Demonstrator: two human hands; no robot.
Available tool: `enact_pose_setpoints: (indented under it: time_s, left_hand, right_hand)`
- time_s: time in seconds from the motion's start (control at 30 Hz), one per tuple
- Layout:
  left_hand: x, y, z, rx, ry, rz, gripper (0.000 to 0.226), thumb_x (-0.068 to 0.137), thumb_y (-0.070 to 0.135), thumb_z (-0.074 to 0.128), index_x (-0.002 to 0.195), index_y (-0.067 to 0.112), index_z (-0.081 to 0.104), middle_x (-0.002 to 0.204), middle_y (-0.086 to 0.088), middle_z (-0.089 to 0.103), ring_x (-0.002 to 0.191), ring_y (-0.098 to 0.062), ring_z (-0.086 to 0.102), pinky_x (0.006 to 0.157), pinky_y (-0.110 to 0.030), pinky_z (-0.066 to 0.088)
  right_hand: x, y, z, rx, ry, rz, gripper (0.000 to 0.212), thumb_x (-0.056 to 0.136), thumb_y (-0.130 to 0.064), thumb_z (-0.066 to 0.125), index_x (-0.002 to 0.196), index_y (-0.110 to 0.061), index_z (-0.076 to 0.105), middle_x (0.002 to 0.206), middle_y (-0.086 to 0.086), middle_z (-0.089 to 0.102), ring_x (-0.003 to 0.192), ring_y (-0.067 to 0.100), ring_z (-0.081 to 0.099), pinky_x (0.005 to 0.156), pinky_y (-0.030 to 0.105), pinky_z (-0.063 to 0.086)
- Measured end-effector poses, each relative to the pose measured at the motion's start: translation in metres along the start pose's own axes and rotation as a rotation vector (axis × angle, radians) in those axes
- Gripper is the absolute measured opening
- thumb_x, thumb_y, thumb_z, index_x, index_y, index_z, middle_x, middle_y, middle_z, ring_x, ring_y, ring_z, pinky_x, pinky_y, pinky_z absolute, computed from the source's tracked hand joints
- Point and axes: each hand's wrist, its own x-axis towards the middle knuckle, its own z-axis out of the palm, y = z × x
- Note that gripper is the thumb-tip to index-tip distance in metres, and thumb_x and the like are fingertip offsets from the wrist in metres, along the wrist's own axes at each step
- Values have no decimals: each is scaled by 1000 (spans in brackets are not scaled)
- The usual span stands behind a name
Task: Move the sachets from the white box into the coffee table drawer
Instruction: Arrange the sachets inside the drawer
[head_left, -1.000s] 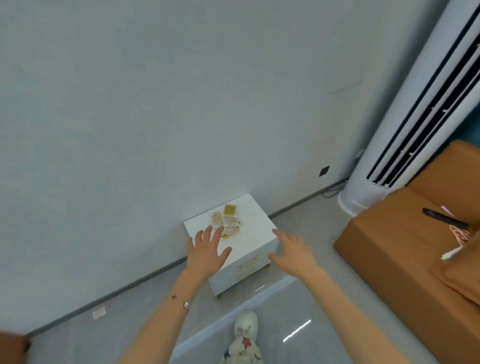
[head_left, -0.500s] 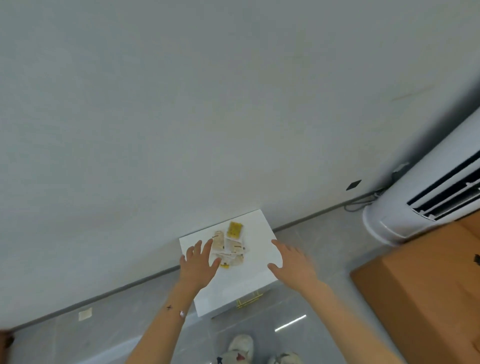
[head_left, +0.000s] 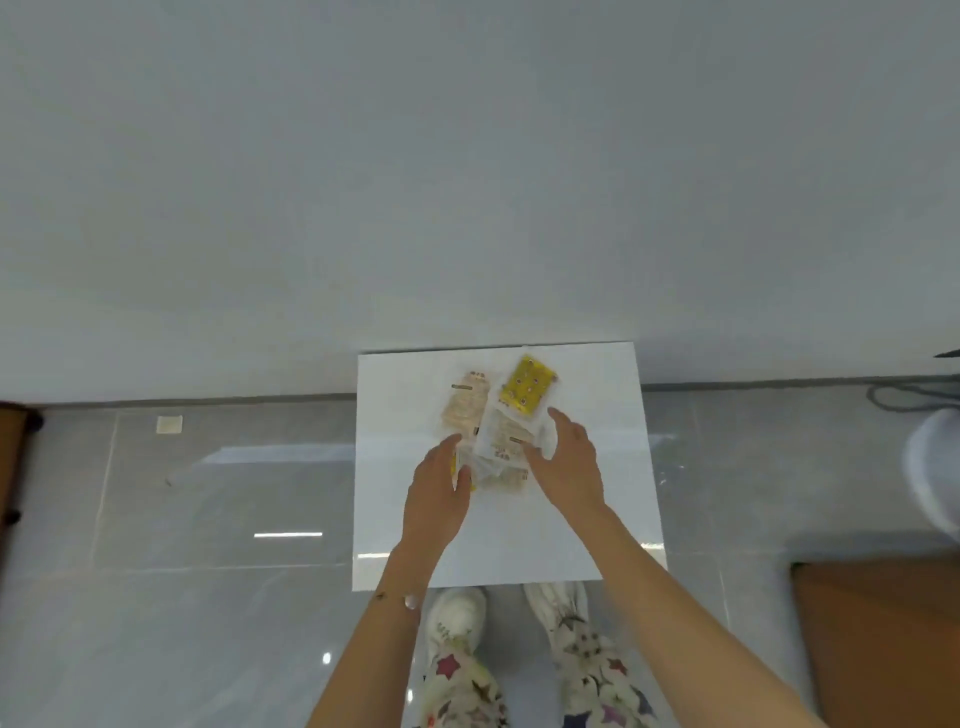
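Several sachets (head_left: 498, 441) lie in a loose, overlapping pile on the far half of the white box (head_left: 597, 519). A two-handed scoop could let slippery packets slide out and drop to the floor, or leave strays behind. The left hand (head_left: 436, 499) meets the pile's near-left corner, its fingers (head_left: 451, 447) curled together and apparently pinching a yellow-edged packet against the thumb. A beige sachet (head_left: 464, 408) and a yellow sachet (head_left: 525, 387) lie beyond both hands, untouched on the surface. The right hand (head_left: 571, 467) cups the pile's right edge, fingers (head_left: 563, 422) spread and thumb resting on the top packet. No drawer is visible.
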Motion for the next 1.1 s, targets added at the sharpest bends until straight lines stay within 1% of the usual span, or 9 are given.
enact_pose_setpoints:
  time_s: [0.2,0.33,0.4,0.47,0.57,0.67,0.77,0.9,1.1]
  left_hand:
    - [53,-9,40,-215,280,-136,56,94,25,56,144,11,34,151,-11,31,139,-27,28,110,-34,28]
    - [80,2,43,-483,359,-298,66,90,31,63,145,16,30,140,-8,47,127,-23,48,104,-39,44]
    - [85,6,42,-522,392,-345,59,88,30,66,139,15,41,131,-4,55,119,-20,54,97,-33,49]
    - [85,8,41,-508,400,-325,36,87,24,65,120,15,54,108,4,61,103,-17,61,76,-18,50]
    - [78,8,39,-496,359,-311,18,89,20,63,101,16,51,89,8,59,79,-10,61,57,-12,42]
    - [65,7,40,-484,368,-288,16,90,20,62,100,16,51,87,7,61,72,-4,61,52,-7,44]
    - [53,7,44,-491,397,-257,15,92,19,61,101,16,51,85,10,62,70,-1,62,51,-7,45]
    - [45,-1,44,-523,448,-281,20,93,16,59,109,7,52,90,5,62,73,-1,61,55,-6,47]
    - [35,-17,42,-698,441,-322,18,98,14,51,112,14,42,107,-2,62,87,-9,64,72,-18,54]
  right_hand:
    - [71,24,51,-41,168,-1,86,88,-57,53,153,-22,9,160,6,11,147,25,7,118,46,14]
    - [66,41,76,-86,186,-89,74,93,-53,49,153,-27,13,162,5,1,149,24,-6,119,41,-4]
    - [61,45,76,-56,192,-137,67,94,-43,53,151,-29,23,161,7,7,149,27,-1,120,43,1]
    - [55,47,73,-27,174,-188,59,94,-32,57,148,-28,32,160,8,12,148,27,5,120,46,8]
    - [46,45,68,88,115,-188,51,89,-33,63,137,-28,47,158,5,18,146,23,12,118,43,16]
    - [49,30,66,239,153,-24,38,81,-48,68,113,-29,58,148,-2,30,137,20,23,110,40,27]
    - [59,10,69,300,209,194,38,74,-52,72,94,-23,56,132,-3,34,126,22,30,98,34,28]
    - [64,6,75,346,179,177,56,70,-40,79,114,-26,48,134,2,29,122,25,35,102,37,31]
    - [60,39,63,371,10,-82,85,70,-17,80,141,-29,34,137,3,28,126,27,39,105,50,40]
